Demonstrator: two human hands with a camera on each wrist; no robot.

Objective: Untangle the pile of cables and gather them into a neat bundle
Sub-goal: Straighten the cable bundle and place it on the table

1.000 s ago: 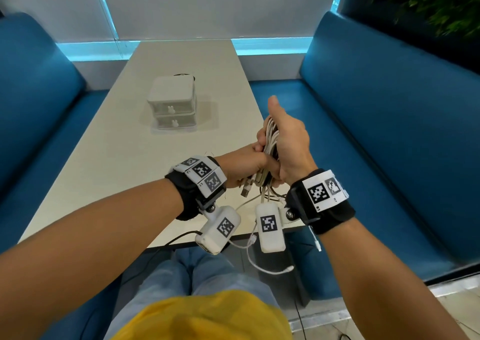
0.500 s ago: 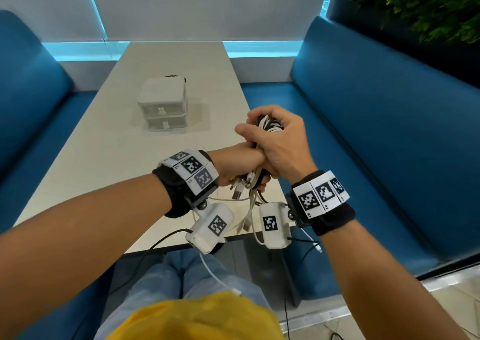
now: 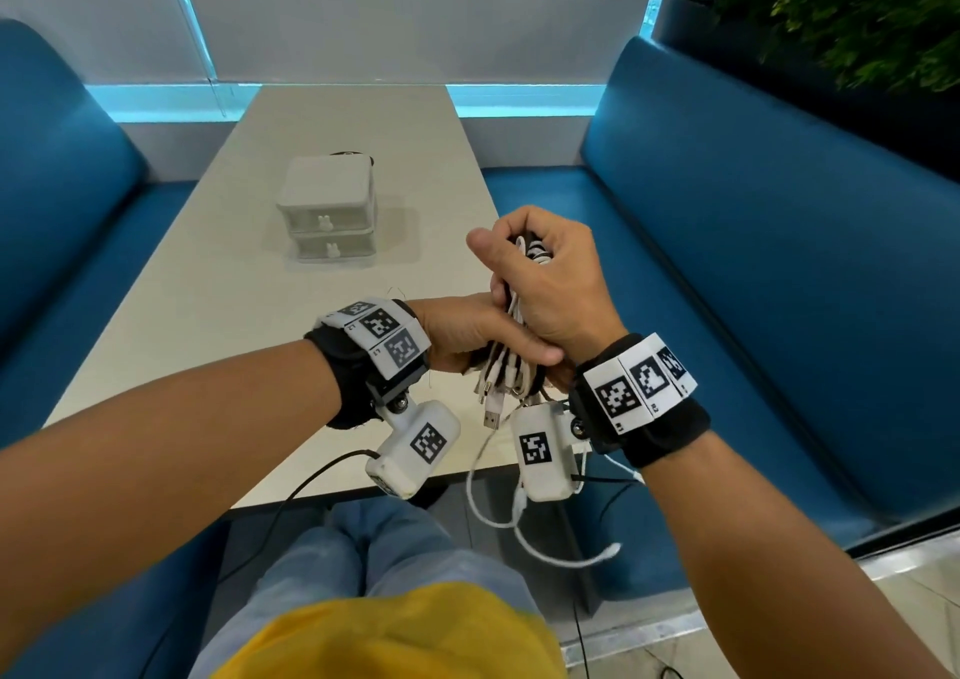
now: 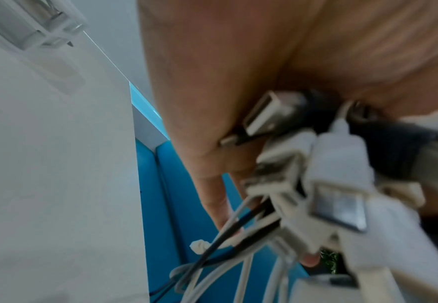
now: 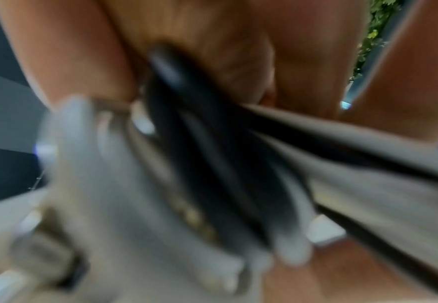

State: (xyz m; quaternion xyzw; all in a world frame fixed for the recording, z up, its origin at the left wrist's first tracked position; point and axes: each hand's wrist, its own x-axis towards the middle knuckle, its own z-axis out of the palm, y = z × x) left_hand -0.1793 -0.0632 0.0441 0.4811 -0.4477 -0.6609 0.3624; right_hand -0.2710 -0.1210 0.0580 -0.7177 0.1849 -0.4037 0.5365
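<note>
A bundle of white and black cables (image 3: 511, 346) is held upright above the table's near right corner. My left hand (image 3: 467, 333) grips its lower part, fingers curled round it. My right hand (image 3: 545, 283) wraps over the upper part, thumb sticking out to the left. USB plugs (image 3: 493, 411) hang out below the hands, and one white cable end (image 3: 608, 554) trails down past the table edge. In the left wrist view several USB plugs (image 4: 316, 184) crowd close under the palm. The right wrist view shows blurred black and white cables (image 5: 212, 164) against the palm.
A small white two-drawer box (image 3: 330, 211) stands mid-table on the beige table (image 3: 208, 289). Blue bench seats (image 3: 753, 263) run along both sides. A plant (image 3: 831, 8) is at the back right. Black sensor leads hang under the wrists near my knees.
My right hand has gone from thumb-up beside the bundle to wrapped over its top, fingers curled round the cables. The loose white cable tail has swung lower and to the right.
</note>
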